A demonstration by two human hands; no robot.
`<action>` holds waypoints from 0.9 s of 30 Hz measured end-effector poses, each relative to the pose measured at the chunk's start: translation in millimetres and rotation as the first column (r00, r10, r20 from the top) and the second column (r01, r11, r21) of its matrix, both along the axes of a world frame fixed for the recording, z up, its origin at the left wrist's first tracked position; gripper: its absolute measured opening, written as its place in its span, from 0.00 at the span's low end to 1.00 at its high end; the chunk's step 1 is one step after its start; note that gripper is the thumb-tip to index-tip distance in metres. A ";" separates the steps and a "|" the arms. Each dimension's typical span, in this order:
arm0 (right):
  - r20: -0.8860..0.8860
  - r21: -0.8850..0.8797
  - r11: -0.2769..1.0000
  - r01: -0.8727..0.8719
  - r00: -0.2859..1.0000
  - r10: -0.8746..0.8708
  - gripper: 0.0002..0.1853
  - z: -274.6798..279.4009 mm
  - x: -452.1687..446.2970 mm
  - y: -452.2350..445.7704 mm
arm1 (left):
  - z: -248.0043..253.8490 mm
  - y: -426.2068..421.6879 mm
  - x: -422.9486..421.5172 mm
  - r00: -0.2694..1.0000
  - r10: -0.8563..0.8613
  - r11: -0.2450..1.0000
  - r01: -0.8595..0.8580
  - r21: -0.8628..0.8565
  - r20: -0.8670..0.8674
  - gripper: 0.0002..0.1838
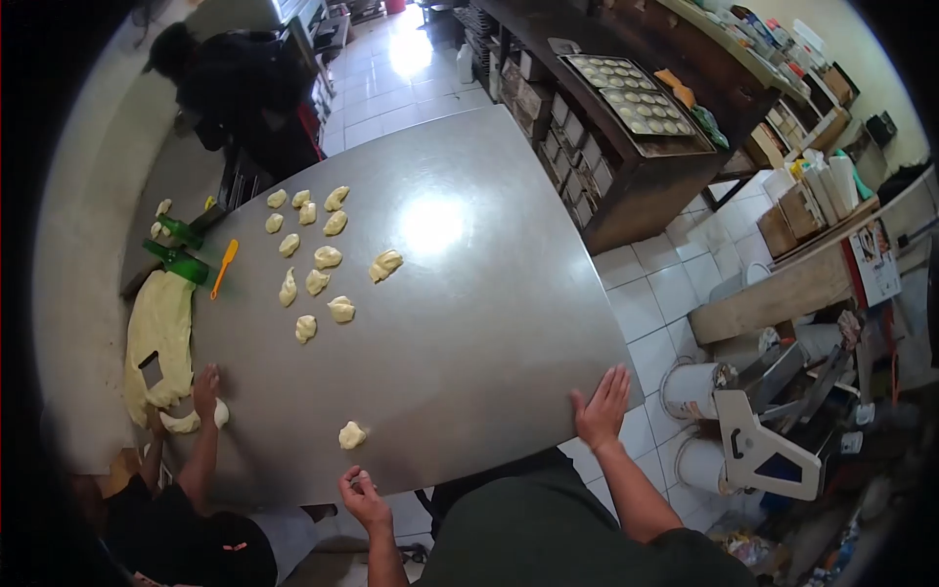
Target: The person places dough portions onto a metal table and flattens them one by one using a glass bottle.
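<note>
My left hand [364, 497] is at the table's near edge, fingers curled; whether anything is between them is too small to tell. Just beyond it lies a single lump of dough [352, 435], apart from the fingers. My right hand [602, 406] rests flat at the right corner of the metal table [469, 362], its fingers stretched out and holding nothing. Farther up on the table's left half sit several pale dough pieces [317, 282], with one [385, 265] a little to their right.
At the left, a co-worker's hands [205, 393] are by a dough strip [181, 422] and a large dough sheet [166, 328]. Green bottles [186, 264] and an orange tool [226, 266] lie beyond. Another person [240, 93] stands far left. Trays [636, 95] sit on a dark counter.
</note>
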State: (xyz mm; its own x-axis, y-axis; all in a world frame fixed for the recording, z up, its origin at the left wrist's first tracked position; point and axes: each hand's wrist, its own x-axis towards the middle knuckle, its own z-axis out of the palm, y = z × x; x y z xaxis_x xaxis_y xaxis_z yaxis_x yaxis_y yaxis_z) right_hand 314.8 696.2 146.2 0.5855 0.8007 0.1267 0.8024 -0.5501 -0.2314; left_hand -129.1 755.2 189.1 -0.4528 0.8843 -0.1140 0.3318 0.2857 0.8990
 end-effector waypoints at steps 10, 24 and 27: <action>0.028 -0.067 0.957 -0.283 0.958 0.285 0.51 -14.1 -55.4 292.7 | 21.2 -65.6 -67.2 0.976 0.187 0.959 -0.207 -0.193 -0.115 0.13; 0.008 -0.186 0.846 -0.499 0.861 0.509 0.49 11.6 -218.8 229.1 | 25.1 77.7 -69.9 0.708 -0.622 0.783 0.566 -0.258 -0.336 0.27; -0.132 -0.107 0.698 -0.708 0.706 0.696 0.49 18.5 -329.3 256.3 | 34.7 28.9 -110.6 0.878 -0.462 0.878 0.432 -0.208 -0.127 0.28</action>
State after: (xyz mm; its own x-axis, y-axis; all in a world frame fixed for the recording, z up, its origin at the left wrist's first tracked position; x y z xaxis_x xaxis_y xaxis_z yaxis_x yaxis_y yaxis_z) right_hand -14.6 952.5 164.7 -0.1512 0.9878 -0.0384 0.9518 0.1350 -0.2754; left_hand -239.7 784.1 223.8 -0.0396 0.9707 -0.2370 0.6016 0.2125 0.7700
